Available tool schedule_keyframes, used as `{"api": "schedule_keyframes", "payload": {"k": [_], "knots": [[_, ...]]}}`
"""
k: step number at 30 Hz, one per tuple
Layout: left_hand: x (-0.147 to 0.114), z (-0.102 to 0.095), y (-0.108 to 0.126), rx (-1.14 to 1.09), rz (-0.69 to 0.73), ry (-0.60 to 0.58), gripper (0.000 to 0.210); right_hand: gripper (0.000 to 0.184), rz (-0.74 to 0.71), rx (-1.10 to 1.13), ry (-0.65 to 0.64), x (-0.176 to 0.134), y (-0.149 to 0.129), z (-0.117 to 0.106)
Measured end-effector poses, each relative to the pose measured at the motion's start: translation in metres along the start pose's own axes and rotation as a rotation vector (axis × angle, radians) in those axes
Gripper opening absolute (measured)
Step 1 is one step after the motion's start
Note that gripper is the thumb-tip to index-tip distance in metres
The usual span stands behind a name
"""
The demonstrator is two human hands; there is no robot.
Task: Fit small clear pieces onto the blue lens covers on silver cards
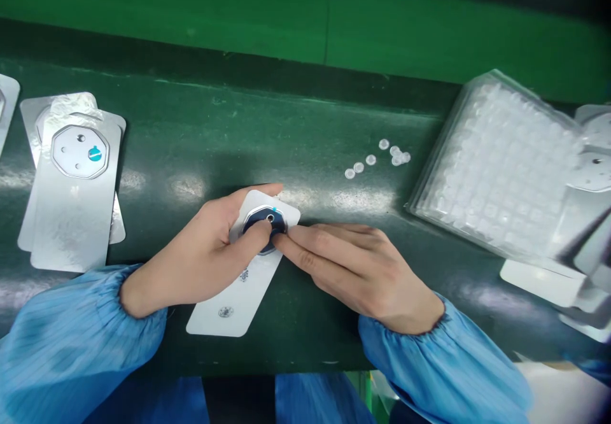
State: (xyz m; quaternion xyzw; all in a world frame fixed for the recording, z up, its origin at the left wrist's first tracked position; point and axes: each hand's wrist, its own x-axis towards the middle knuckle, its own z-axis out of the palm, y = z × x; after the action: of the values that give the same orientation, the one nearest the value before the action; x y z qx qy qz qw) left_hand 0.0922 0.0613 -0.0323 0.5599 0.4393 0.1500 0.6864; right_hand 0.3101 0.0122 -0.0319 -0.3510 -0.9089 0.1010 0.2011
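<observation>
The tabletop (248, 118) reads smooth and glossy to me from here; I see satin, metal-looking panels (74, 220) at left, a smooth, low-sheen white panel (260, 274) lower centre, translucent plastic discs (371, 160) right of centre, shiny clear-plastic packaging (496, 163) at right, and wrinkled cloth sleeves (86, 328) below.

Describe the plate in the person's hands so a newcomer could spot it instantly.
On the green bench, find the two blue sleeves. Between them, the left hand and right hand meet on a slanted pale plate. The top stacked plate at left has a white octagon; this one has a dark blue octagon.
</observation>
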Motion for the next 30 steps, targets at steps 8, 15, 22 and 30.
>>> {"api": "schedule_keyframes", "payload": {"k": [8,15,22,30], "knots": [[0.001,0.003,0.001,0.046,-0.004,0.024,0.046,0.023,0.050,0.047,0.050,-0.005,-0.001,0.009],[-0.003,0.008,-0.003,0.038,0.033,0.124,0.048,0.022,0.197,-0.039,0.112,-0.002,-0.016,0.018],[-0.004,0.011,-0.007,-0.028,0.029,0.139,0.050,0.025,0.251,-0.071,0.156,-0.002,-0.022,0.021],[-0.004,0.010,-0.006,-0.010,0.036,0.149,0.052,0.021,0.329,0.065,0.230,-0.002,-0.018,0.017]]}}
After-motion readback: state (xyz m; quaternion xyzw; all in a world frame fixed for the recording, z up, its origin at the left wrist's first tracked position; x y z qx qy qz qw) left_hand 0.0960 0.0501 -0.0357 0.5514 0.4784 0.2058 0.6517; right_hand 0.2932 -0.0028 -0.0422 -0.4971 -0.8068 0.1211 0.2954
